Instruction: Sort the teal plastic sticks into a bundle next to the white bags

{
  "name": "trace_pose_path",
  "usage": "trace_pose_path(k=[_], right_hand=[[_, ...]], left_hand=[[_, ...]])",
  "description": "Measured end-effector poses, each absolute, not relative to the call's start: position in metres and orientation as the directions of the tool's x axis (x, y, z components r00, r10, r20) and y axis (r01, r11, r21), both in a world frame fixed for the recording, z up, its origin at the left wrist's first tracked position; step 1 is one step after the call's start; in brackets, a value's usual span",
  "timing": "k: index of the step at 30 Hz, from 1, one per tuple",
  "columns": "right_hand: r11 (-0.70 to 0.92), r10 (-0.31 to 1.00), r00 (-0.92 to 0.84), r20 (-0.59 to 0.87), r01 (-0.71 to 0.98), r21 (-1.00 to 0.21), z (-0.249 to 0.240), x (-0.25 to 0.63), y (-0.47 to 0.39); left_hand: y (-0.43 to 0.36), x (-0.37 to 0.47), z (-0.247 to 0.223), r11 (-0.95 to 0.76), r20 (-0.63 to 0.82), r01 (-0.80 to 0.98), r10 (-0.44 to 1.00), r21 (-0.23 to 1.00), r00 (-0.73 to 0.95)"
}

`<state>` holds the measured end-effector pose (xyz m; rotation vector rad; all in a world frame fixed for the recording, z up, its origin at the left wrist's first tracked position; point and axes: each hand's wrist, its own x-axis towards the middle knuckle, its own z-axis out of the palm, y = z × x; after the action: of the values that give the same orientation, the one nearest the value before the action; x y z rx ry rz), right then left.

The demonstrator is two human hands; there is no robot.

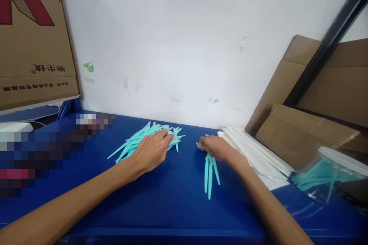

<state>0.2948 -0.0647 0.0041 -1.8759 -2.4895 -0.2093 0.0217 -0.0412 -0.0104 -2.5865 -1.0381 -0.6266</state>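
Thin, tapered turquoise plastic sticks point(133, 141) lie criss-crossed in a loose pile on the blue table point(172, 203). Over the right part of this pile, my left hand point(153, 147) has its fingers curled in against the sticks; what is between the fingertips is hidden. To the right, my right hand point(214, 147) is closed around several more turquoise sticks point(210, 176). Their tapered ends fan out below the hand toward me, and clear tips show at its far side.
White flat packets point(253, 153) lie just beyond my right forearm. A clear tub point(324, 180) with turquoise sticks stands at the right. Cardboard point(304, 134) leans behind it near a black post point(324, 46). A large printed carton point(34, 46) stands at upper left. A white wall point(178, 46) closes the back.
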Motion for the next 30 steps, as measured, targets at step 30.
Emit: trace_pose_path(k=[30], right_hand=[[0.439,0.845,-0.408,0.346,0.898,-0.013,0.011,0.259,-0.076]], left_hand=[[-0.039,0.021,-0.013,-0.765,0.450,0.629,0.517,-0.139,0.728]])
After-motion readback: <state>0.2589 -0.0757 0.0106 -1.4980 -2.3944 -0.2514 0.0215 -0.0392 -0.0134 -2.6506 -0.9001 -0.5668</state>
